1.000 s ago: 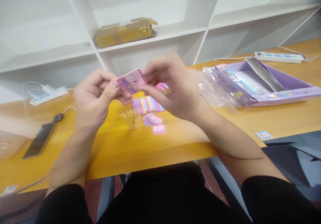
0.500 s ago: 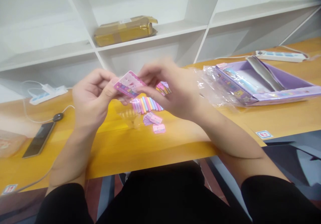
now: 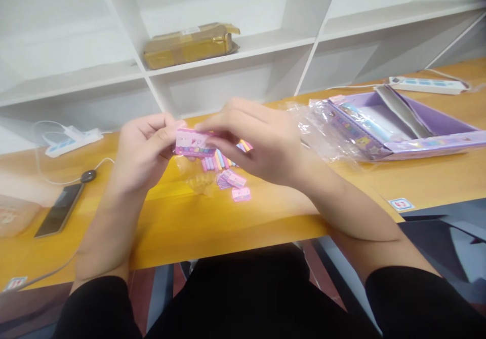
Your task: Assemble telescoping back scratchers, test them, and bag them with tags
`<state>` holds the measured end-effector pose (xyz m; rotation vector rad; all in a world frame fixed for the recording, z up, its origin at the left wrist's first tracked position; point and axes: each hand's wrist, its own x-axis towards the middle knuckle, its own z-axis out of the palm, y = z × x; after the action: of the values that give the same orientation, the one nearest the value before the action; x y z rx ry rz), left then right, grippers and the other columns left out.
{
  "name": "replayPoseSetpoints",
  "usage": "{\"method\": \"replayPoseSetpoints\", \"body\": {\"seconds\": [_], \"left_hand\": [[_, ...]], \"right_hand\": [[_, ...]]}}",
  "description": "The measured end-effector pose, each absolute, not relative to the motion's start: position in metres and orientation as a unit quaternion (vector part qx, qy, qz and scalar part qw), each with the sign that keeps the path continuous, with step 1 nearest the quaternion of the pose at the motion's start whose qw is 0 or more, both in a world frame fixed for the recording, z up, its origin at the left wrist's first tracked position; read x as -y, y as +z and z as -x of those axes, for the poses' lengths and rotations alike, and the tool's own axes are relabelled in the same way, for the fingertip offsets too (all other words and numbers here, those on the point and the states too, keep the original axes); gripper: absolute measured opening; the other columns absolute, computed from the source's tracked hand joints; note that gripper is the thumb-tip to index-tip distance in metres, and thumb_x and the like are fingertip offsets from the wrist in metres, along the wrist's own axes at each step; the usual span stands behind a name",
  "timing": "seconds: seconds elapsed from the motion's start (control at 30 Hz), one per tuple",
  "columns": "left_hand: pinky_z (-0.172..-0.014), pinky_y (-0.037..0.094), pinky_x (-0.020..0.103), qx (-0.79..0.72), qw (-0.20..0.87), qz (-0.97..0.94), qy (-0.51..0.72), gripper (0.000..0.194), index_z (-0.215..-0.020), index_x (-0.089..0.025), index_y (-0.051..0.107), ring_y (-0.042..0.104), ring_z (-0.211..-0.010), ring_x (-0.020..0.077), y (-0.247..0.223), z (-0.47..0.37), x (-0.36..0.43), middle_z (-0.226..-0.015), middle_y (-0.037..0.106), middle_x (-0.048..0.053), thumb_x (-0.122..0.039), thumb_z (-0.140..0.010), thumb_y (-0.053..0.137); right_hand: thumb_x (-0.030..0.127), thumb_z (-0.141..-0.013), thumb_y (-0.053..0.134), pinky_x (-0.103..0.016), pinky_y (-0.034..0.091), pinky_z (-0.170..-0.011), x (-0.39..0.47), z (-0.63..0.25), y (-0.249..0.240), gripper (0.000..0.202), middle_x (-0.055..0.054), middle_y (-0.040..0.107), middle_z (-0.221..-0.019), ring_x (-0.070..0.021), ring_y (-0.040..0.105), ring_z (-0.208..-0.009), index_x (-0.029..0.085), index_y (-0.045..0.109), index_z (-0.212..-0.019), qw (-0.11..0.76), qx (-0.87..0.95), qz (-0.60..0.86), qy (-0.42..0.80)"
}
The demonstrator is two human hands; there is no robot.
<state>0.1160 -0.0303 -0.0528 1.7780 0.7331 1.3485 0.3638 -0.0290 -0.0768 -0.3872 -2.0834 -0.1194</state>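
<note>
Pink card; pastel sticks partly behind right hand

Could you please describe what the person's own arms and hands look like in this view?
The left hand and right hand are both bare, with no gloves visible. The forearms are uncovered too, with no watch or bracelet to be seen. Plain black sleeves end near the elbows, showing no visible markings.

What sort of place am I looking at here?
Probably an office or shared workroom: white shelves stand behind a wooden desk, and a power strip lies on it.
</note>
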Motion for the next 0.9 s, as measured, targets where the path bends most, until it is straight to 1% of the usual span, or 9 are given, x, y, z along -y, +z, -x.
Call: {"method": "replayPoseSetpoints", "body": {"seconds": [0.13, 0.27, 0.37, 0.5, 0.6, 0.67, 0.73, 0.8, 0.9], "left_hand": [[-0.045, 0.039, 0.027, -0.298, 0.387, -0.693, 0.530, 0.054, -0.064, -0.023, 0.068, 0.049, -0.050, 0.0112, -0.0524, -0.1173, 0.0324, -0.059, 0.054, -0.002, -0.058, -0.089, 0.101], [-0.043, 0.036, 0.027, -0.310, 0.389, -0.688, 0.529, 0.052, -0.064, -0.023, 0.069, 0.048, -0.047, 0.0111, -0.0531, -0.1180, 0.0344, -0.058, 0.057, -0.002, -0.056, -0.092, 0.099], [-0.046, 0.041, 0.026, -0.306, 0.405, -0.676, 0.534, 0.051, -0.065, -0.022, 0.071, 0.054, -0.051, 0.0119, -0.0536, -0.1198, 0.0361, -0.062, 0.065, 0.000, -0.055, -0.091, 0.100], [-0.053, 0.047, 0.026, -0.299, 0.423, -0.664, 0.540, 0.047, -0.068, -0.020, 0.075, 0.062, -0.058, 0.0130, -0.0545, -0.1220, 0.0371, -0.068, 0.072, 0.003, -0.052, -0.091, 0.102], [-0.057, 0.051, 0.028, -0.304, 0.404, -0.663, 0.552, 0.048, -0.070, -0.022, 0.077, 0.066, -0.061, 0.0146, -0.0557, -0.1227, 0.0360, -0.071, 0.073, 0.003, -0.056, -0.089, 0.103], [-0.056, 0.051, 0.028, -0.310, 0.387, -0.659, 0.565, 0.048, -0.071, -0.023, 0.078, 0.067, -0.062, 0.0146, -0.0566, -0.1227, 0.0344, -0.074, 0.075, 0.003, -0.059, -0.087, 0.104], [-0.056, 0.050, 0.027, -0.312, 0.378, -0.656, 0.575, 0.046, -0.071, -0.023, 0.079, 0.066, -0.062, 0.0138, -0.0575, -0.1225, 0.0323, -0.076, 0.077, 0.003, -0.058, -0.087, 0.104], [-0.055, 0.050, 0.027, -0.298, 0.371, -0.660, 0.581, 0.045, -0.069, -0.024, 0.077, 0.065, -0.060, 0.0130, -0.0585, -0.1221, 0.0301, -0.075, 0.077, 0.003, -0.055, -0.088, 0.104], [-0.058, 0.054, 0.030, -0.276, 0.371, -0.668, 0.583, 0.041, -0.070, -0.024, 0.077, 0.064, -0.058, 0.0126, -0.0603, -0.1213, 0.0277, -0.075, 0.078, 0.002, -0.048, -0.093, 0.101]], "right_hand": [[0.026, -0.127, 0.052, -0.033, 0.065, -0.093, 0.0306, -0.3633, -0.0768, 0.027, -0.004, 0.071, -0.110, -0.0163, 0.075, -0.100, 0.023, 0.076, -0.139, 0.494, 0.854, 0.148, -0.072], [0.030, -0.129, 0.050, -0.030, 0.065, -0.089, 0.0319, -0.3636, -0.0763, 0.030, -0.002, 0.068, -0.108, -0.0141, 0.074, -0.098, 0.026, 0.077, -0.139, 0.487, 0.856, 0.153, -0.086], [0.034, -0.130, 0.044, -0.027, 0.064, -0.087, 0.0323, -0.3633, -0.0774, 0.034, -0.001, 0.066, -0.106, -0.0122, 0.073, -0.096, 0.028, 0.076, -0.141, 0.481, 0.857, 0.158, -0.094], [0.027, -0.129, 0.046, -0.027, 0.061, -0.087, 0.0303, -0.3625, -0.0805, 0.030, -0.002, 0.064, -0.107, -0.0124, 0.070, -0.096, 0.026, 0.072, -0.144, 0.468, 0.863, 0.158, -0.105], [0.025, -0.128, 0.047, -0.029, 0.060, -0.088, 0.0279, -0.3627, -0.0816, 0.028, -0.004, 0.065, -0.111, -0.0136, 0.068, -0.097, 0.024, 0.071, -0.143, 0.466, 0.867, 0.142, -0.102], [0.025, -0.128, 0.047, -0.029, 0.059, -0.086, 0.0273, -0.3632, -0.0812, 0.027, -0.005, 0.067, -0.113, -0.0139, 0.067, -0.096, 0.023, 0.072, -0.138, 0.466, 0.871, 0.128, -0.091], [0.024, -0.127, 0.048, -0.029, 0.058, -0.084, 0.0278, -0.3635, -0.0803, 0.026, -0.005, 0.068, -0.114, -0.0144, 0.067, -0.095, 0.022, 0.073, -0.135, 0.463, 0.874, 0.123, -0.080], [0.023, -0.125, 0.050, -0.029, 0.057, -0.083, 0.0290, -0.3639, -0.0793, 0.026, -0.006, 0.069, -0.115, -0.0154, 0.068, -0.095, 0.023, 0.074, -0.135, 0.459, 0.876, 0.131, -0.070], [0.023, -0.123, 0.053, -0.031, 0.058, -0.083, 0.0309, -0.3647, -0.0782, 0.026, -0.007, 0.069, -0.117, -0.0167, 0.068, -0.095, 0.026, 0.073, -0.139, 0.439, 0.885, 0.147, -0.055]]}}
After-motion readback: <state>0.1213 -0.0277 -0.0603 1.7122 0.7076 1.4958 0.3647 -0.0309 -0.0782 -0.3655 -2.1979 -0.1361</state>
